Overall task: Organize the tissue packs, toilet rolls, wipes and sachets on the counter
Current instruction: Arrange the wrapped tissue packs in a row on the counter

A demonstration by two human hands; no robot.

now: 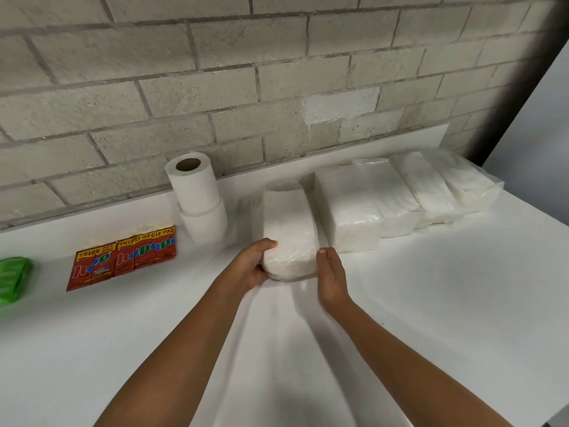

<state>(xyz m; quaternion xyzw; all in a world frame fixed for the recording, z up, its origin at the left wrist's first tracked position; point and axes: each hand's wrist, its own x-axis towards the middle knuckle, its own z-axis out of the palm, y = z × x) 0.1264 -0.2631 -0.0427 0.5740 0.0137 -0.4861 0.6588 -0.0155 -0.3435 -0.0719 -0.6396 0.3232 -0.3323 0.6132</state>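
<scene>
A white tissue pack (289,229) in clear wrap lies on the white counter (431,303), lengthwise toward the wall. My left hand (251,266) grips its near left corner, thumb on top. My right hand (331,277) touches its near right corner with straight fingers. To the right, several more tissue packs (397,195) stand side by side in a row. Two toilet rolls (198,198) are stacked upright to the left. Red sachets (123,257) lie flat further left. A green wipes pack (12,280) shows at the left edge, partly cut off.
A grey block wall (246,87) runs along the back of the counter. A dark vertical edge (523,103) and a pale panel close off the right end behind the tissue row.
</scene>
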